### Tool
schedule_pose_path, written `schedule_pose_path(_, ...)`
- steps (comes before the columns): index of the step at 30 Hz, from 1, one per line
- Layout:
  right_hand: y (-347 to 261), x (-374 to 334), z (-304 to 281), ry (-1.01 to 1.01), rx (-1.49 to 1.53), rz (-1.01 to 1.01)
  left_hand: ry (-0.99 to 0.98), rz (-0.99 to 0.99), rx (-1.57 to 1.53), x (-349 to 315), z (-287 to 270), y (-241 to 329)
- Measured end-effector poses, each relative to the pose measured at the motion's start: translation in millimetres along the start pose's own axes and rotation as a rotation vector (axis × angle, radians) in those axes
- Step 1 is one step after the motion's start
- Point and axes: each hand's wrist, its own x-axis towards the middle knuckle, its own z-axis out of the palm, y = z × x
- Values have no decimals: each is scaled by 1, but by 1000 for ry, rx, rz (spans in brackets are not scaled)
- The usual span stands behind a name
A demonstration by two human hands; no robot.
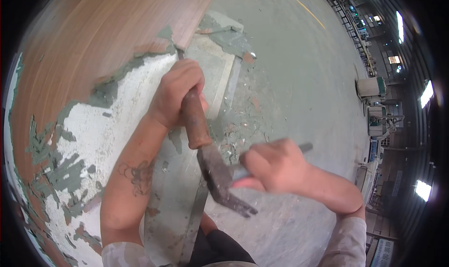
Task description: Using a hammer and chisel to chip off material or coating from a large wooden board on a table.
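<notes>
My left hand is wrapped round a chisel with a worn brown wooden handle. Its metal end reaches forward to the torn edge of a wood-grain sheet, and the left hand hides part of the tool. In my right hand, slightly blurred, is a claw hammer. The hammer's head is at the butt of the chisel handle, touching it or very close, and its forked claw points toward me. Beneath the sheet's ragged edge shows a rough white surface with green-grey flakes stuck on it.
Loose flakes and chips lie on the green floor to the right. A larger peeled scrap rests beyond the corner. Grey panels lie under my arms. Machines and bright lamps stand out along the far right.
</notes>
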Motion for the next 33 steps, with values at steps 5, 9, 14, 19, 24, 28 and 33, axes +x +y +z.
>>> schedule_pose_path(5,6,6,-7,45,23,38,-24,13,4,12,5,1)
schedule_pose_path(9,-7,0,-19,85,101,-100,-24,-20,32,10,-5,-3)
schedule_pose_path(14,-2,9,-8,99,46,-17,-39,-45,26,5,-3,-9)
schedule_pose_path(19,-1,8,0,116,37,86,-47,-75,41,4,1,-10)
schedule_pose_path(24,14,9,22,173,59,66,-54,-124,-6,6,8,-2)
schedule_pose_path(28,-3,8,13,256,215,-53,-109,-19,49,13,7,2)
schedule_pose_path(33,-6,27,12,78,577,105,-101,-96,-11,7,9,-3)
